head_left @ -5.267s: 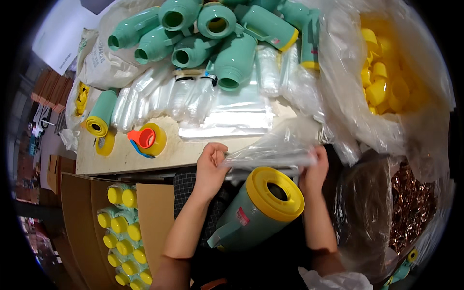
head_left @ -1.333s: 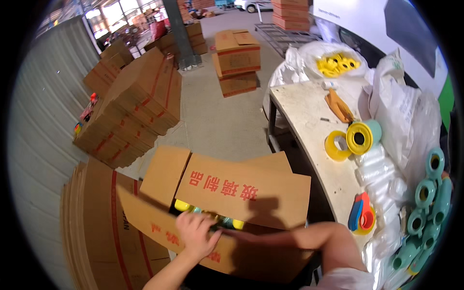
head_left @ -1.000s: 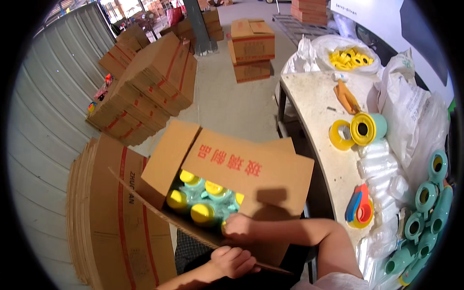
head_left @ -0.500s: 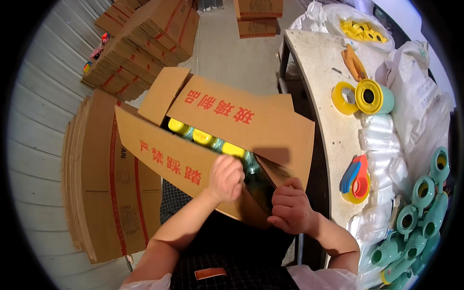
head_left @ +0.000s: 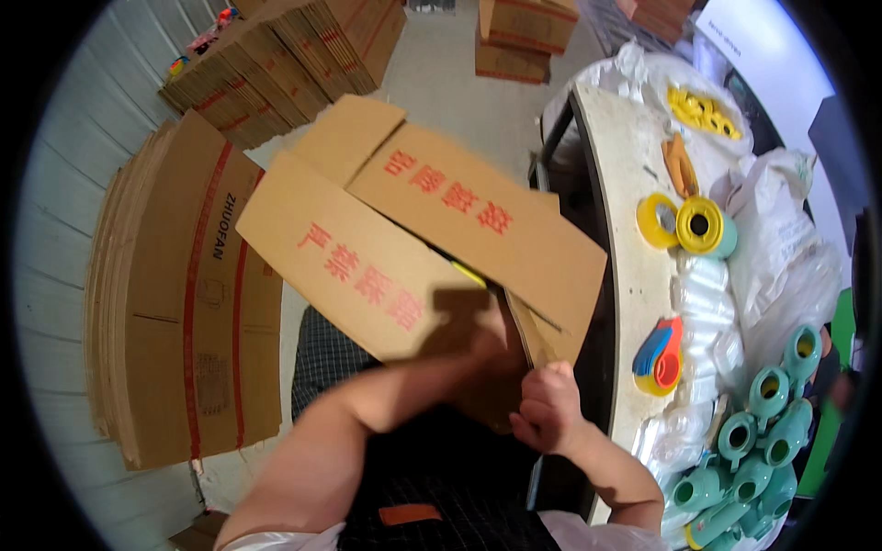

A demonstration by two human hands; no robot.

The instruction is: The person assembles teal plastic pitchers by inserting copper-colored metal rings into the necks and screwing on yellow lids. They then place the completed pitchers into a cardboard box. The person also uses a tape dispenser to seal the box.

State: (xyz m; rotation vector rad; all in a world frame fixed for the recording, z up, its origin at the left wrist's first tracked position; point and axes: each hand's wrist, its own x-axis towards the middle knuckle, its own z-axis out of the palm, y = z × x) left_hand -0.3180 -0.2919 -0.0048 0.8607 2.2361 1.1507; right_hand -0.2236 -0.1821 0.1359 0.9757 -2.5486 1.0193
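A brown cardboard box (head_left: pixel 432 220) with red print stands in front of me, its two long top flaps folded inward and nearly meeting. Through the slit between them shows a sliver of a yellow cap (head_left: pixel 469 274). My right hand (head_left: pixel 549 404) is closed on the small end flap (head_left: pixel 528 331) at the box's near right end. My left hand (head_left: pixel 493 338) reaches across the left long flap to that same end; shadow and motion blur hide its fingers.
To the right runs a pale worktable (head_left: pixel 597 184) with a tape dispenser (head_left: pixel 661 354), a tape roll (head_left: pixel 656 220), clear plastic packs (head_left: pixel 698 317) and several teal bottles (head_left: pixel 770 390). Flattened cartons (head_left: pixel 220 303) lean at left. More cardboard stacks (head_left: pixel 294 64) stand behind.
The long flaps have come down, covering most of the yellow-capped bottles. My left hand has moved right and slightly inward to the box's end. My right hand stays on the end flap.
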